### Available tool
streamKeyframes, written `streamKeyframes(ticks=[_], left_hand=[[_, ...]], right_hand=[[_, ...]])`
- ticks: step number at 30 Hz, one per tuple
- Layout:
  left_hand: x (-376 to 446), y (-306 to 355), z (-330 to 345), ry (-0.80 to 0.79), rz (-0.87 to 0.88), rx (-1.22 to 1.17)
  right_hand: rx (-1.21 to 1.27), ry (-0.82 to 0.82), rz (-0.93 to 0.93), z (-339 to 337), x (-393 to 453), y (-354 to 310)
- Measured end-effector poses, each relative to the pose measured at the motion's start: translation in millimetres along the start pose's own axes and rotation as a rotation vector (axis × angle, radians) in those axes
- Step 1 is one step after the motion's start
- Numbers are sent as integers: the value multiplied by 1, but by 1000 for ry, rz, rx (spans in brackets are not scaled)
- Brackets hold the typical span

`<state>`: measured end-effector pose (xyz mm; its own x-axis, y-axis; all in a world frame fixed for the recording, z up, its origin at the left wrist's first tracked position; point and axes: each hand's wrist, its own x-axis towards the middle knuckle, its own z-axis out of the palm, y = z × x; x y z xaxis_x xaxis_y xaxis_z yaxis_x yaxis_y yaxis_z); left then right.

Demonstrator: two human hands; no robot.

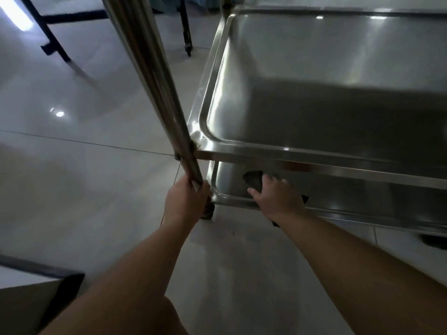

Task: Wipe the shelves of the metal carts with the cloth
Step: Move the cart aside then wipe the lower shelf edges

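Head view, looking down at steel cart [321, 155] on glossy tile floor [84, 177]. Two tray shelves seen: upper shelf [338, 76], shallow with raised rim, holding nothing visible; lower shelf [227, 189] mostly hidden under upper one, near-left corner showing. Dark cloth [254, 181] lying in lower shelf near that corner, bits poking out beyond fingers and at right side of hand. Right hand [278, 199] pressing flat on cloth, fingers fairly straight and spread, thumb out to left, wrist crossing shelf's front rim. Fingertips partly blurred under upper shelf edge. Left hand [186, 201] wrapped round bottom of cart's corner post [154, 83], fingers curled tight round tube, just above dark caster [209, 210]. Post running up and left out of frame, bolted at upper shelf corner. Second caster [433, 241] half seen at right under lower shelf. Black frame legs [48, 39] at far left on floor, another dark wheeled leg [187, 42] behind cart. Dark-edged object [36, 298] at bottom left, unclear what.
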<state>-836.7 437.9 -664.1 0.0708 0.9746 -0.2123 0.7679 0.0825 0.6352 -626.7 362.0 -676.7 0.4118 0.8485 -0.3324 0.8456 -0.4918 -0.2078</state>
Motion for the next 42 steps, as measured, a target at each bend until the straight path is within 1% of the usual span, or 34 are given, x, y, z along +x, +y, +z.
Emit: streamKeyframes(ticks=[3, 6, 9, 11, 12, 14, 16, 18, 21, 23, 26, 29, 31, 33, 35, 38, 40, 42], left_hand=[[4, -7, 9, 20, 23, -22], [5, -9, 20, 71, 55, -74], [4, -12, 28, 87, 89, -165], [5, -17, 33, 117, 123, -169], [7, -19, 36, 136, 140, -171], [11, -23, 42, 159, 162, -189], [16, -29, 46, 153, 158, -231], [19, -35, 45, 102, 174, -257], [26, -40, 41, 31, 262, -286], [29, -37, 42, 5, 330, -409], [35, -35, 48, 17, 334, -598], [43, -39, 51, 18, 353, -604], [45, -40, 53, 36, 376, -610], [45, -37, 56, 84, 348, -657], [43, -34, 58, 112, 314, -700], [41, -31, 61, 126, 289, -742], [39, -29, 64, 149, 272, -768], [38, -27, 67, 173, 255, -793]], right_hand=[[-8, 62, -31, 13, 16, -21], [48, 83, -70, 29, 32, -42], [92, 117, -128, 46, 44, -58], [108, 133, -167, 58, 51, -67], [132, 110, -186, 64, 55, -71], [200, 2, -238, 80, 60, -79], [164, -99, -333, 98, 63, -81], [108, -87, -392, 113, 63, -76], [81, -21, -401, 122, 63, -62], [51, 14, -392, 124, 63, -48], [8, 106, -326, 123, 59, -9], [-26, 273, -209, 116, 43, 68], [-74, 338, -113, 106, 29, 125], [-108, 324, 29, 91, 21, 169], [-99, 267, 100, 80, 25, 185], [-32, 167, 43, 80, 44, 161], [63, 205, -17, 89, 60, 122], [84, 231, -87, 98, 75, 64]])
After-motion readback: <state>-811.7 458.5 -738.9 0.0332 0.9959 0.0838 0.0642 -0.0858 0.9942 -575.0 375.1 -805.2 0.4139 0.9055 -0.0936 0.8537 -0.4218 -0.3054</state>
